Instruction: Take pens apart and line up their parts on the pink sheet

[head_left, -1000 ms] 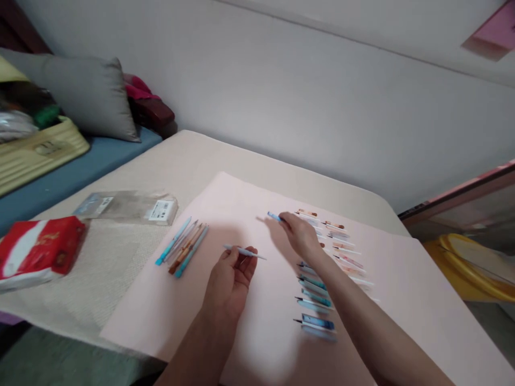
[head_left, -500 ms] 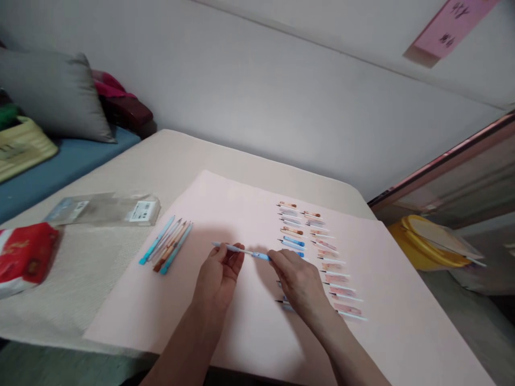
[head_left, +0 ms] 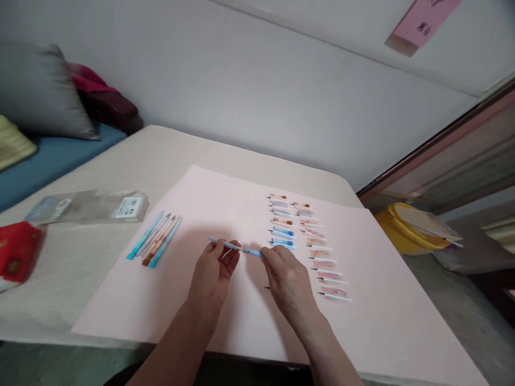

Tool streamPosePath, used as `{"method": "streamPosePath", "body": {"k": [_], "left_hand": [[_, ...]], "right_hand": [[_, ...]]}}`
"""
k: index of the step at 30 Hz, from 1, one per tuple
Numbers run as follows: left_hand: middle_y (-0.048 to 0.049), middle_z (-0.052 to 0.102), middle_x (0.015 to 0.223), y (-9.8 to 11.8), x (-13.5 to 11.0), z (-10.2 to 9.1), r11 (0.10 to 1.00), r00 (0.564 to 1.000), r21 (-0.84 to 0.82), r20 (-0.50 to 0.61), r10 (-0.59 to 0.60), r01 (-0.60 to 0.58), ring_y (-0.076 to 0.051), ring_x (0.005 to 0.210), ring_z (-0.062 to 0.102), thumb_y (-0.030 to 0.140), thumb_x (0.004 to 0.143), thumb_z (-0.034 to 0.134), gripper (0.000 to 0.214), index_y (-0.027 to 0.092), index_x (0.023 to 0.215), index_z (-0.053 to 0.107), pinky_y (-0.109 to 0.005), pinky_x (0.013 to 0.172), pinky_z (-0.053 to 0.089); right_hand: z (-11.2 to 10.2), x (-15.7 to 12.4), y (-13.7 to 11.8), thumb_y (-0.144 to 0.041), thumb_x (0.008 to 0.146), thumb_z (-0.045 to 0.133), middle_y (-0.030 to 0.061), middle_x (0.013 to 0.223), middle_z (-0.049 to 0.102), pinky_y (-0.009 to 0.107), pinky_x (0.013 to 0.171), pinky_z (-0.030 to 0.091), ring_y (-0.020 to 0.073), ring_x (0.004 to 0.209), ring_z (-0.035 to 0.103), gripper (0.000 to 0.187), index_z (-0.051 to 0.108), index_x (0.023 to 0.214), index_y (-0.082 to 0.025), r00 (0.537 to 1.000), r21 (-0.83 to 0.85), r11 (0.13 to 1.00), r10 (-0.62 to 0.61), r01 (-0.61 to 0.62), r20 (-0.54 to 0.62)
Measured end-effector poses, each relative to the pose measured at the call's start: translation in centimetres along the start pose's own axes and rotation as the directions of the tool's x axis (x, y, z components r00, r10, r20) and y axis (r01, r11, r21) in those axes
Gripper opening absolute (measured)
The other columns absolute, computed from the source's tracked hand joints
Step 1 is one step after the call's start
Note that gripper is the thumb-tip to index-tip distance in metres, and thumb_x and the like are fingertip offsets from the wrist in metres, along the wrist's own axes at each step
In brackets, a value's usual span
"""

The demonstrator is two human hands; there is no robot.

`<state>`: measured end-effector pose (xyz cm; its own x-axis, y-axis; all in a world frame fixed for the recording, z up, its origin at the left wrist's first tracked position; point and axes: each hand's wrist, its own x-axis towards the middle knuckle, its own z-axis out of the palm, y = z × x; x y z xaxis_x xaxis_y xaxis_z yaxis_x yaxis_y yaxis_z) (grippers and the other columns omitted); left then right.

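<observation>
A light blue pen in two parts is held level above the pink sheet (head_left: 225, 332). Thumb and fingers of my left hand (head_left: 211, 273) pinch its slim, pointed front part (head_left: 225, 243). The light blue rear part (head_left: 252, 252) is gripped by my right hand (head_left: 287, 276). Between the two parts a short pale piece shows. Left of my hands lies a group of pens (head_left: 159, 238) in blue, pale and brown. To the right are rows of separated pen pieces, with blue barrels (head_left: 282, 232) and pink barrels (head_left: 326, 265) beside thin refills; my right hand hides some.
A clear plastic box (head_left: 96, 206) with white labels and a red packet (head_left: 18, 251) lie on the cream cloth (head_left: 72, 257) at left. Behind the table runs a white wall (head_left: 241, 91). A yellow bucket (head_left: 402, 230) stands on the floor at right.
The rear part has come closer to the front part, so less of the pale piece shows between them. My view has shifted slightly right.
</observation>
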<state>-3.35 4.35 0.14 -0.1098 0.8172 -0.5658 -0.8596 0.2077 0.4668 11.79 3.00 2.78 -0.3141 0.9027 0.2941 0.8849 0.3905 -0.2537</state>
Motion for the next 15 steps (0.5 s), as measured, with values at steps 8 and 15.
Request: {"method": "streamPosePath", "body": {"k": [8, 15], "left_hand": [[-0.0100, 0.066, 0.083, -0.2, -0.3, 0.2, 0.996, 0.996, 0.031, 0.013, 0.083, -0.083, -0.016, 0.077, 0.065, 0.014, 0.081, 0.055, 0.003, 0.014, 0.078, 0.055, -0.027, 0.067, 0.055], [-0.0112, 0.066, 0.089, -1.0, -0.8, 0.4, 0.987, 0.994, 0.125, 0.062, 0.093, -0.100, -0.016, 0.080, 0.064, 0.017, 0.081, 0.056, 0.003, 0.014, 0.080, 0.057, -0.028, 0.070, 0.054]], "right_hand": [[0.1, -0.3, -0.1, -0.017, 0.090, 0.039, 0.0044, 0.077, 0.055, 0.024, 0.056, 0.032, 0.0158, 0.072, 0.049, 0.021, 0.059, 0.095, -0.021, 0.999, 0.023, 0.999, -0.043, 0.043, -0.010], [0.6, -0.8, 0.1, -0.012, 0.087, 0.041, 0.0041, 0.079, 0.055, 0.024, 0.059, 0.033, 0.0166, 0.076, 0.050, 0.019, 0.057, 0.094, -0.021, 1.000, 0.034, 0.999, 0.012, -0.012, 0.005]]}}
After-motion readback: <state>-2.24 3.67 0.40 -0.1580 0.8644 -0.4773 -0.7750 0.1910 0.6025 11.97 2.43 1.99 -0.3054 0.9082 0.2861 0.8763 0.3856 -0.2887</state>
